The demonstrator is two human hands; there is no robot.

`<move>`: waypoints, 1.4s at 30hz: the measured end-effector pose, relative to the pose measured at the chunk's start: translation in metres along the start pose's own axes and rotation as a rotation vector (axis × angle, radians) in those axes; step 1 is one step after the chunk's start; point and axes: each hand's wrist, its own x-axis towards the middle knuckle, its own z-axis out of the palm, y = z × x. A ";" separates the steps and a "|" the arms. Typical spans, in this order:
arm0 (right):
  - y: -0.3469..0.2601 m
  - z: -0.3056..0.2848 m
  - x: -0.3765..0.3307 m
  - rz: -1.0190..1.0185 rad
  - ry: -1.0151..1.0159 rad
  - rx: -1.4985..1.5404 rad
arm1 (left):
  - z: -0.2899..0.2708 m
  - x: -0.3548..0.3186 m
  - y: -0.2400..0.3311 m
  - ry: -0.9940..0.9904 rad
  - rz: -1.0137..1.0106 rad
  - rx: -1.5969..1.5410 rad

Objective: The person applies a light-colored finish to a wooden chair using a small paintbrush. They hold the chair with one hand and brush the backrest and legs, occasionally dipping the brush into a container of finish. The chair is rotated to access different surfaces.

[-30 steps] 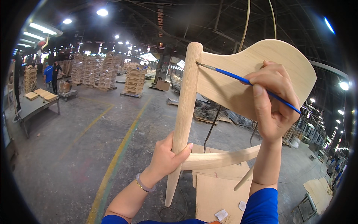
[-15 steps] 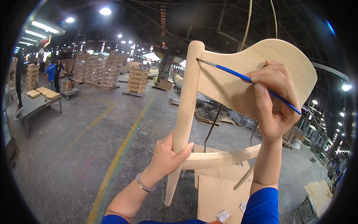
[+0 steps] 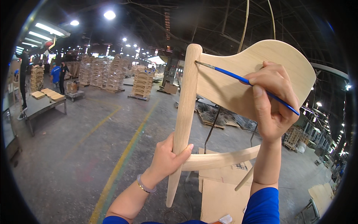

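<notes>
A pale wooden chair frame hangs in front of me, its tapered post (image 3: 187, 93) upright and its curved backrest panel (image 3: 231, 74) joined to the post's right side. My left hand (image 3: 169, 154) is wrapped round the lower post, beside the curved wooden rail (image 3: 223, 158). In my right hand (image 3: 274, 99) is a thin blue paintbrush (image 3: 233, 75), pinched between thumb and fingers in front of the panel. The dark brush tip meets the seam between post and panel, near the top. Part of the panel is hidden behind my right hand.
Cardboard (image 3: 225, 199) lies below the chair frame. Farther off, a stack of wooden parts (image 3: 141, 85) stands on a pallet. At left is a metal table (image 3: 44, 106) with wooden pieces on it, two people behind it. A yellow floor line (image 3: 125, 155) runs along the left.
The view has shifted slightly, so the background sits a little farther right. Both hands keep their holds, and the brush tip stays at about the same spot on the seam.
</notes>
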 end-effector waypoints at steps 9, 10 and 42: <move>0.002 0.000 -0.003 0.001 0.017 0.016 | 0.000 0.000 0.002 0.023 0.018 0.019; 0.003 0.000 -0.005 -0.005 0.017 0.019 | 0.001 0.000 0.002 0.024 0.017 0.019; -0.242 -0.082 -0.285 1.679 -0.021 0.724 | -0.064 -0.034 0.010 0.492 -0.053 0.216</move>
